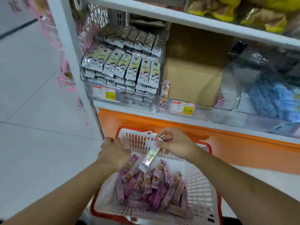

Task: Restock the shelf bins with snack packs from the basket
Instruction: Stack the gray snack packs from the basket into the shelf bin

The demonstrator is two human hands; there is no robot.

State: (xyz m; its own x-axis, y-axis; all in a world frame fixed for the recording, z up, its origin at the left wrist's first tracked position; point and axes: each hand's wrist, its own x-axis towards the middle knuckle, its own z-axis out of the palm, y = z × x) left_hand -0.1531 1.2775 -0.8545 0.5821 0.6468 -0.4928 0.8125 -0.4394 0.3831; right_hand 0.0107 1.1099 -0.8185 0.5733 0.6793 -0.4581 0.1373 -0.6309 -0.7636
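A white basket (201,189) with a red rim stands on the floor below the shelf. Several purple snack packs (151,190) lie heaped inside it. My right hand (173,143) pinches one pack (151,157) by its top end, and the pack hangs down over the heap. My left hand (113,153) is blurred over the basket's left side, holding a purple pack (132,161). On the shelf, the left clear bin (100,88) is packed with white and yellow packs (129,64). The middle bin (211,106) holds only a few purple packs (164,93) at its left wall.
A white shelf post (78,62) rises left of the bins, with a pink wire rack (65,69) beside it. An orange panel (162,122) runs under the shelf. The right bin holds blue packs (269,98). Yellow bags (243,10) fill the upper shelf. Tiled floor lies to the left.
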